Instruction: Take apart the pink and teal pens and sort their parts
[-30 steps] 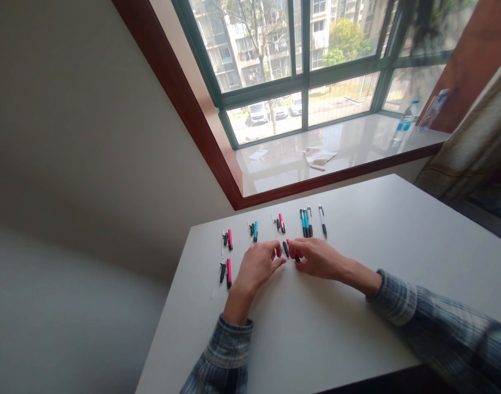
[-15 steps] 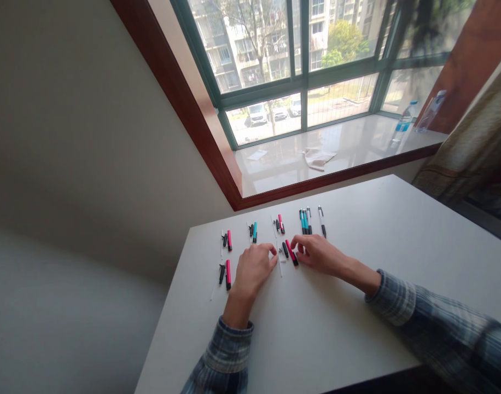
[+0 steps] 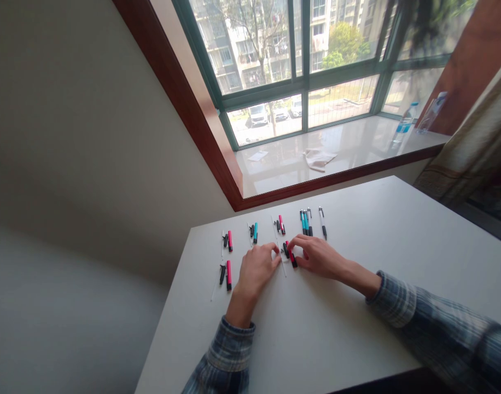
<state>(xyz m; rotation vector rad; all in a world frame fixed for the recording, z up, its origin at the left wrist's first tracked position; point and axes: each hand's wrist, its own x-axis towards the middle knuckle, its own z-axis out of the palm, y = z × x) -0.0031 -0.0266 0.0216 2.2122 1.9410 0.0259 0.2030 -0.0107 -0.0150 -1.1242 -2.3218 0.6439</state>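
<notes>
Both hands flank one group of taken-apart pen pieces on the white table. My left hand (image 3: 256, 268), thumb and forefinger curved apart, has its fingertips at a thin white refill (image 3: 283, 265). From the other side, my right hand (image 3: 318, 254) rests its fingertips against a pink pen barrel (image 3: 292, 258) with a black end; its thumb and forefinger are apart. Between the hands lie a black pen piece (image 3: 285, 250) and a small pale part too tiny to name. Just beyond them sits another set with a pink barrel (image 3: 281, 224).
More pen parts lie on the left, including pink barrels (image 3: 228, 275) and a teal barrel (image 3: 256, 232). Whole teal pens (image 3: 304, 222) and a white pen (image 3: 322, 222) are farther back. Bottles (image 3: 405, 123) and a cloth (image 3: 319, 159) are on the windowsill.
The refill has shifted slightly right beside my left fingertips. My right fingertips have moved a little left onto the pink barrel, which now lies closer to the black piece.
</notes>
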